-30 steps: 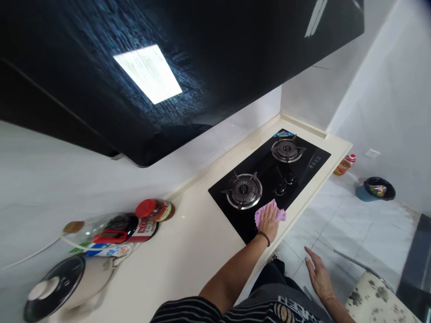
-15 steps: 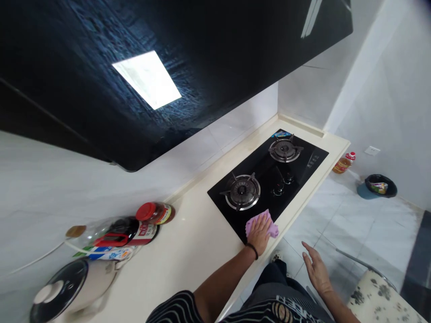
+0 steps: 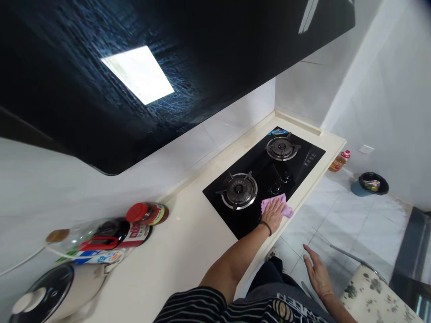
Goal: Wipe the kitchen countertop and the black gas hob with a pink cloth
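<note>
My left hand (image 3: 272, 216) presses a pink-purple cloth (image 3: 286, 210) onto the near edge of the black glass gas stove (image 3: 249, 220), its fingers laid over the cloth. A dark band circles that wrist. The cloth lies just below the two control knobs (image 3: 276, 186), with the nearer burner (image 3: 239, 190) to its left. Farther back is the second burner (image 3: 282, 148). Off the counter, my right hand (image 3: 316, 271) hangs in the air above the floor, thumb and fingers apart, with nothing in it.
A black range hood (image 3: 202, 58) overhangs the pale counter (image 3: 188, 251). At left stand a red-lidded jar (image 3: 148, 214), a dark bottle (image 3: 134, 233) and a lidded pot (image 3: 60, 291). A bin (image 3: 362, 188) and an oil bottle (image 3: 338, 161) are on the floor; a floral-covered seat (image 3: 373, 296) is lower right.
My left hand has slid the cloth along the stove's near edge, toward the knobs and to the right. My right hand stays hanging much as before. The view has shifted slightly.
</note>
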Motion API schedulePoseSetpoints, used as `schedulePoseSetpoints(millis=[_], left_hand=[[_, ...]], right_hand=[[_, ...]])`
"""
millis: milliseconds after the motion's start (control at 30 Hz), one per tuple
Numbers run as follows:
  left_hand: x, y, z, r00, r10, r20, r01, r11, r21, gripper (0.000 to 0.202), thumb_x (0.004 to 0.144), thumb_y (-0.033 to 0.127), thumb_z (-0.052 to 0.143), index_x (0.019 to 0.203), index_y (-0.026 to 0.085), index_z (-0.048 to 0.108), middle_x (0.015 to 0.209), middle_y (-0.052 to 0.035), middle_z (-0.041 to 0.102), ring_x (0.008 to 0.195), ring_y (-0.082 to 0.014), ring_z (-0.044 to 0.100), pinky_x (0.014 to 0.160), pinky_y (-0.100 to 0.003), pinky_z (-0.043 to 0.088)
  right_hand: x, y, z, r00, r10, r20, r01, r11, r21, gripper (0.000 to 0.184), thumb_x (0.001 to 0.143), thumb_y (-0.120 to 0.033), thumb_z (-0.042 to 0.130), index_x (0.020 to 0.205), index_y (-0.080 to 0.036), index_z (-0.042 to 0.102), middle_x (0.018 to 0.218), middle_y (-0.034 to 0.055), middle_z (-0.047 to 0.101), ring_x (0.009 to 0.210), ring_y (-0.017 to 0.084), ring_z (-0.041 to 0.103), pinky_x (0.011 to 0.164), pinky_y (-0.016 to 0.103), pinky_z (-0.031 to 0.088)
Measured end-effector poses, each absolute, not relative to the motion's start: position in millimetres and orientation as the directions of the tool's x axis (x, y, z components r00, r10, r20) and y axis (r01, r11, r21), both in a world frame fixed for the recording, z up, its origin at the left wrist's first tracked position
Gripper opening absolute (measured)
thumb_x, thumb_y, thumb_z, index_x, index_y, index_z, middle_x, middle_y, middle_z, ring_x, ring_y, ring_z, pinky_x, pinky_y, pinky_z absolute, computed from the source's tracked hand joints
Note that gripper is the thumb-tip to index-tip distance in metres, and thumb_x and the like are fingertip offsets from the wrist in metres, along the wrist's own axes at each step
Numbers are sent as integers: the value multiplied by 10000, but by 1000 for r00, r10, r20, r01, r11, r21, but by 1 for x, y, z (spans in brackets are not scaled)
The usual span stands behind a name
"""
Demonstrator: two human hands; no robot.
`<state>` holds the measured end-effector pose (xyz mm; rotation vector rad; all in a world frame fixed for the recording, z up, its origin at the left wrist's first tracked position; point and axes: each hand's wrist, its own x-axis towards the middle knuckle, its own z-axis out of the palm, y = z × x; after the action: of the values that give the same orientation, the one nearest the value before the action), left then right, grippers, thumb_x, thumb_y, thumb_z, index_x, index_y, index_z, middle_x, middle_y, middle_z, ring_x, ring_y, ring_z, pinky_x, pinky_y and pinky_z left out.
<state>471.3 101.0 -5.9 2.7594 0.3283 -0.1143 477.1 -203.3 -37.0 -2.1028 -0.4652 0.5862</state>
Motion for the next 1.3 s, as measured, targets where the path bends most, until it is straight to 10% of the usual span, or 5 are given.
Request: schedulePoseSetpoints(millis=[233,667,867,1300], left_hand=[[379,82,-26,900,419,-119,435,-846,308,725,1013,249,479,1709,213,280,1814,-99,192,1685,-300,138,1355,-620,211],[532,146,2,790,579,-199,611,-721,326,683,1054,364,409,1708,188,319,1819,-77,186,1688,-309,113,1384,-552,121],[453,113,-14,855,502,-134,515,-783,349,655,1046,269,431,1695,234,345,1813,-55,219,1687,-279,131,1376,-585,158],[278,116,-34,538,843,-32,812,-508,287,631,1036,208,400,1666,234,403,1747,-145,372,1651,-311,271,1309,-651,284]], right_hand=[[481,-181,-36,802,559,-211,116,-492,-863,669,960,-675,478,1367,-196,707,1398,160,720,1353,334,641,1218,570,481],[482,-209,-27,810,509,-290,72,-577,-813,725,944,-695,464,1366,-157,703,1400,188,713,1332,345,657,1193,569,505],[491,-199,-31,762,576,-298,100,-558,-824,728,927,-698,475,1360,-159,704,1391,193,714,1324,356,658,1187,592,504],[499,-169,-32,687,710,-157,216,-405,-889,637,942,-670,508,1276,-184,749,1352,168,742,1288,326,678,1174,548,525]])
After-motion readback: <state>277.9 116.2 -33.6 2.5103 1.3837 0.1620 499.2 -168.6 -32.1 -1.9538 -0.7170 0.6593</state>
